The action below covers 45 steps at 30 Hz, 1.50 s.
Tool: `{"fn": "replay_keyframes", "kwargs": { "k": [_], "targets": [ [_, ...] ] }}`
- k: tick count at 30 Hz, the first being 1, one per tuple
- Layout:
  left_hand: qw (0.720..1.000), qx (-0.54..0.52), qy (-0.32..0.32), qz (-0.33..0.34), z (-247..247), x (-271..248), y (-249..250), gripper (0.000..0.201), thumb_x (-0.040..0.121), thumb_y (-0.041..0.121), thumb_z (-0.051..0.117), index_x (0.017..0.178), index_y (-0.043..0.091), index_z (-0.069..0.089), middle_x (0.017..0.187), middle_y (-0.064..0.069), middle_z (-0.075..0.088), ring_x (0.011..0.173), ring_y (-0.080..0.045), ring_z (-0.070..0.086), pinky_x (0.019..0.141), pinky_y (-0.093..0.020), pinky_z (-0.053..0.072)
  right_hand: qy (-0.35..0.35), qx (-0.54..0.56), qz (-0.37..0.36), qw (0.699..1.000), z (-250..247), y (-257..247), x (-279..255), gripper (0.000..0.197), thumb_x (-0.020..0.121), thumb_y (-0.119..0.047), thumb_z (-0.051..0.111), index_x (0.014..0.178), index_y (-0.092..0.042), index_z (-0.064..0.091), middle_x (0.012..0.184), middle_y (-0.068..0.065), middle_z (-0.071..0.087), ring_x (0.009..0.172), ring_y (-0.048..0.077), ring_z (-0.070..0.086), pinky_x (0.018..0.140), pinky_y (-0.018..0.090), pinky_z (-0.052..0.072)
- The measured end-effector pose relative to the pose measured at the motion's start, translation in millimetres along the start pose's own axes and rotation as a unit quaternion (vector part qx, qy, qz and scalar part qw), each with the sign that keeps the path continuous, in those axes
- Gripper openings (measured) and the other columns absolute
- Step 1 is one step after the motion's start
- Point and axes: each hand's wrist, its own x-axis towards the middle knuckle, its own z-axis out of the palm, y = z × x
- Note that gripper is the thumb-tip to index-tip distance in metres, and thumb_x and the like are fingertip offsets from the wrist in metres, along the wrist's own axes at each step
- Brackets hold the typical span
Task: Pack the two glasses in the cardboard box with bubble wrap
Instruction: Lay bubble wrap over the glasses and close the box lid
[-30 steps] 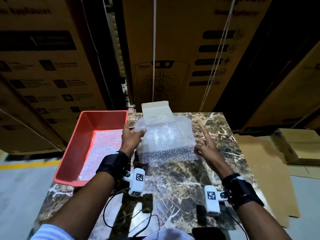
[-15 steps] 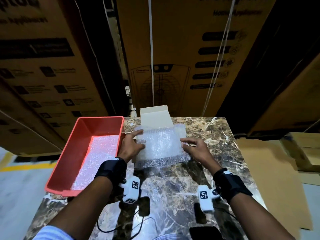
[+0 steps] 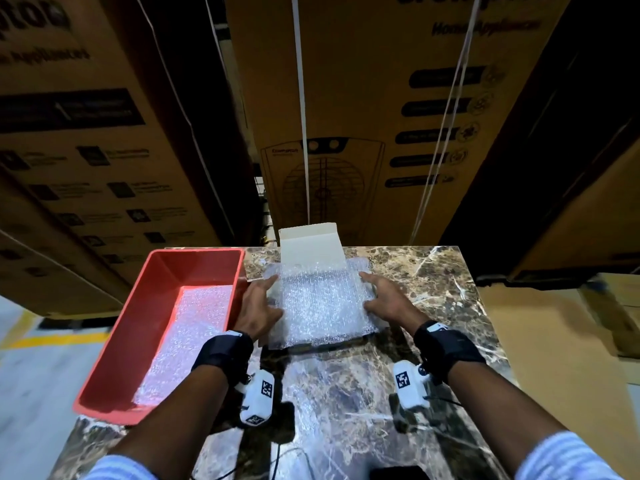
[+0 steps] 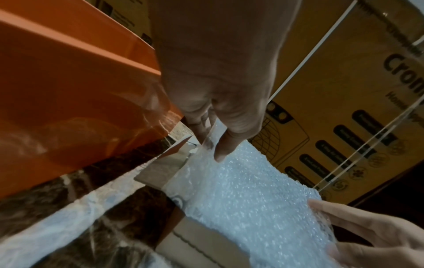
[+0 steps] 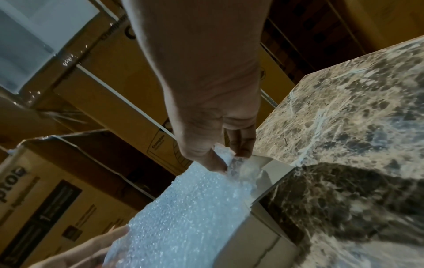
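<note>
Bubble wrap [image 3: 323, 306], clear and glinting, lies spread across the open top of the cardboard box [image 3: 310, 242] at the far middle of the marble table [image 3: 433, 282], the box's pale lid flap standing up behind it. The left hand [image 3: 258, 308] pinches the sheet's left edge, thumb on top and fingers underneath, as the left wrist view shows plainly. Over on the other side, the right hand [image 3: 388, 301] nips the right edge between thumb and fingertips, just above the box's side wall. The glasses can't be made out under the sheet. Just left of the box sits a red plastic tray [image 3: 121, 341] with another sheet of bubble wrap [image 3: 187, 337] lying in its bottom. Big brown cartons [image 3: 363, 109] tower behind the table.
</note>
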Motion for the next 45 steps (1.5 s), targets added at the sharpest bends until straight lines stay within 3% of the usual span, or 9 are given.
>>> {"fn": "replay_keyframes", "kwargs": {
  "k": [3,5,8,12,15,20,27,40,45],
  "targets": [
    [0.998,0.049,-0.002,-0.024,6,4,0,0.078,0.08,-0.016,0.068,0.152,0.007,0.046,0.148,-0.016,0.044,0.131,-0.026,0.048,0.109,-0.031,0.047,-0.002,-0.052,0.0,0.999,6,4,10,0.085,0.086,-0.003,0.07,0.156,-0.033,0.034,0.159,0.002,0.038,0.139,0.025,0.046,0.105,0.046,0.052],
    [0.995,0.098,0.006,-0.015,12,6,-3,0.069,0.085,-0.01,0.065,0.15,0.006,0.048,0.141,-0.018,0.045,0.132,-0.032,0.046,0.114,-0.038,0.042,-0.009,-0.098,-0.007,0.995,8,4,13,0.081,0.087,-0.009,0.072,0.157,-0.029,0.035,0.157,0.003,0.041,0.14,0.025,0.042,0.114,0.046,0.042],
    [0.991,0.136,0.017,-0.006,16,5,-6,0.047,0.1,0.01,0.059,0.147,0.008,0.053,0.138,-0.013,0.039,0.125,-0.031,0.049,0.113,-0.041,0.043,-0.01,-0.134,-0.026,0.991,10,3,17,0.077,0.088,-0.014,0.075,0.155,-0.022,0.039,0.154,0.004,0.042,0.14,0.024,0.04,0.115,0.039,0.038],
    [0.977,0.215,0.006,0.002,14,7,-5,0.057,0.089,0.014,0.07,0.145,0.014,0.056,0.151,-0.015,0.029,0.133,-0.039,0.045,0.115,-0.046,0.042,-0.031,-0.179,-0.044,0.982,6,-4,18,0.077,0.087,-0.017,0.075,0.155,-0.021,0.039,0.151,0.006,0.038,0.133,0.026,0.045,0.107,0.038,0.044],
    [0.951,0.309,0.005,0.008,6,7,10,0.07,0.079,0.037,0.077,0.145,0.029,0.054,0.163,-0.012,0.015,0.139,-0.044,0.037,0.112,-0.053,0.039,-0.028,-0.21,-0.058,0.976,-1,-13,18,0.083,0.081,-0.03,0.084,0.153,-0.026,0.043,0.157,0.002,0.024,0.133,0.028,0.042,0.102,0.042,0.049],
    [0.909,0.398,-0.121,-0.031,-6,12,25,0.106,0.069,0.047,0.088,0.157,0.038,0.031,0.169,-0.008,-0.017,0.152,-0.047,0.01,0.12,-0.061,0.016,-0.086,-0.291,-0.095,0.948,-6,-28,24,0.098,0.072,-0.047,0.087,0.155,-0.026,0.039,0.166,-0.005,0.02,0.151,0.029,0.013,0.122,0.054,0.022],
    [0.907,0.386,-0.155,-0.057,0,13,20,0.107,0.073,0.046,0.089,0.159,0.04,0.027,0.17,0.0,-0.019,0.155,-0.045,0.002,0.123,-0.063,0.008,-0.152,-0.342,-0.087,0.923,4,-39,27,0.11,0.076,-0.044,0.085,0.161,-0.015,0.022,0.168,0.004,0.02,0.156,0.03,-0.001,0.122,0.058,-0.005],
    [0.89,0.421,-0.164,-0.068,8,18,14,0.132,0.063,0.065,0.088,0.161,0.047,0.001,0.167,-0.01,-0.028,0.155,-0.047,-0.003,0.123,-0.061,0.004,-0.179,-0.419,-0.055,0.888,4,-48,39,0.119,0.071,-0.046,0.088,0.162,-0.015,0.017,0.17,0.002,0.017,0.156,0.033,-0.008,0.119,0.065,-0.014],
    [0.881,0.443,-0.158,-0.061,14,30,12,0.136,0.057,0.066,0.09,0.162,0.042,0.007,0.169,-0.011,-0.021,0.156,-0.043,-0.006,0.125,-0.062,0.005,-0.179,-0.481,-0.041,0.857,18,-50,45,0.132,0.062,-0.051,0.092,0.161,-0.009,0.015,0.169,0.007,0.018,0.156,0.039,-0.002,0.12,0.071,-0.003]
  ]
}}
